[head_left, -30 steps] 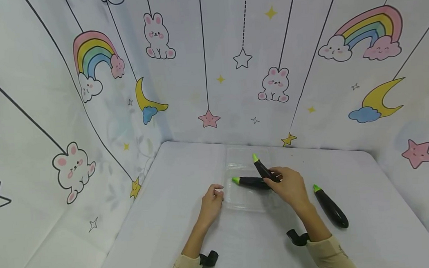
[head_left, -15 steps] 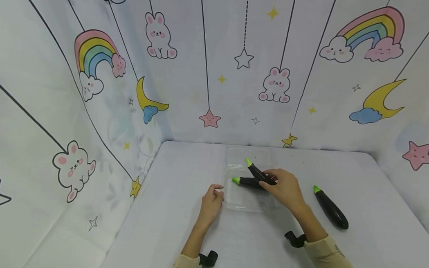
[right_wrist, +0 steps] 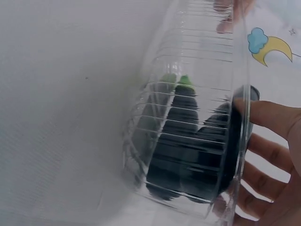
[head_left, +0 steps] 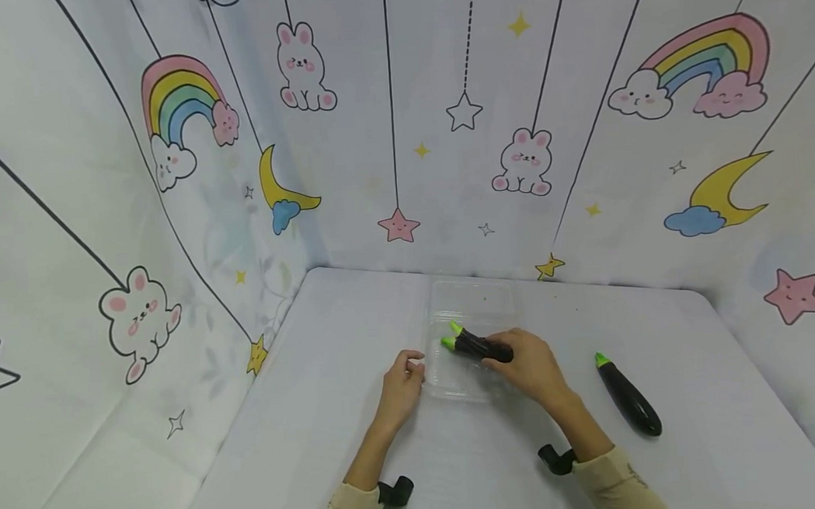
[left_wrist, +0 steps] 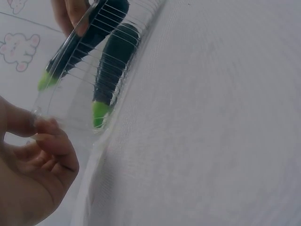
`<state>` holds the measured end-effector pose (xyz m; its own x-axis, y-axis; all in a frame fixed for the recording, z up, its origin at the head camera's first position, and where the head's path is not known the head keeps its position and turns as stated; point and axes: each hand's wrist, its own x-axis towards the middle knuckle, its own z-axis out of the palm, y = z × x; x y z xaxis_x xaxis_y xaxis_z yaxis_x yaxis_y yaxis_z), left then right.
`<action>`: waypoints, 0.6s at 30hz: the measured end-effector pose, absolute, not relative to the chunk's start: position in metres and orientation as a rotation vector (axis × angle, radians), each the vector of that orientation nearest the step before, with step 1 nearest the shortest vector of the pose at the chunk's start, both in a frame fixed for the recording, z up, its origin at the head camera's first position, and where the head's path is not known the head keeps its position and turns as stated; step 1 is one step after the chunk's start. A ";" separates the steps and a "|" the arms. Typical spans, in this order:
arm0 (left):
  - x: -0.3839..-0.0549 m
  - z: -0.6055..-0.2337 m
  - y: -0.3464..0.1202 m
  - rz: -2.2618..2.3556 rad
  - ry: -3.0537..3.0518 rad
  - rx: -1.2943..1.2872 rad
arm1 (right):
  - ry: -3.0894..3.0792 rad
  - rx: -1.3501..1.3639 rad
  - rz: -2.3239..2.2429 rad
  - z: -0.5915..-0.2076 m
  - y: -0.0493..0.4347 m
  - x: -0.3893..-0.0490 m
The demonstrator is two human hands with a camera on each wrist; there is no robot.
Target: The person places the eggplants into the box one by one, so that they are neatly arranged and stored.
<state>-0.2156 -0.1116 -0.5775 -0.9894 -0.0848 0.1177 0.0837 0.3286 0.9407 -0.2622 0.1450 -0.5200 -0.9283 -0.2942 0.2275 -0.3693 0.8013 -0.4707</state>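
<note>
A clear plastic box [head_left: 450,378] sits on the table. My left hand [head_left: 402,391] pinches its near rim between thumb and fingertips, as the left wrist view shows. Inside lies one dark eggplant with a green tip [left_wrist: 115,63], seen through the ribbed wall. With thumb and fingers my right hand [head_left: 532,365] grips a second dark eggplant [head_left: 489,349], tilted over the box and partly inside, beside the first one. In the head view the held eggplant covers most of the lying one, leaving its green tip [head_left: 448,343] visible.
A third dark eggplant [head_left: 629,396] lies on the white table [head_left: 305,416], right of my right forearm. The box's clear lid [head_left: 471,293] lies folded back at the far side. A patterned cloth wall [head_left: 372,132] stands behind the table.
My right hand has moved left and down, bringing the gripped eggplant lower into the box and laying it flatter beside the other. My left hand has stayed at the rim.
</note>
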 end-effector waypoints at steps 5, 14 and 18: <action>-0.216 -0.578 -0.112 -1.742 -2.440 0.006 | -2.871 0.569 0.739 -0.526 0.143 -0.265; -0.216 -0.579 -0.112 -1.740 -2.444 -0.007 | -2.847 0.632 0.604 -0.535 0.142 -0.270; -0.216 -0.579 -0.112 -1.727 -2.454 0.004 | -2.842 0.681 0.523 -0.537 0.141 -0.272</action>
<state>-0.2164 -0.1121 -0.5787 -0.9901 -0.0830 0.1131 0.0784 0.3411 0.9368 -0.2720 0.1412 -0.5370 -0.8807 -0.4053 0.2450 -0.4660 0.8340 -0.2955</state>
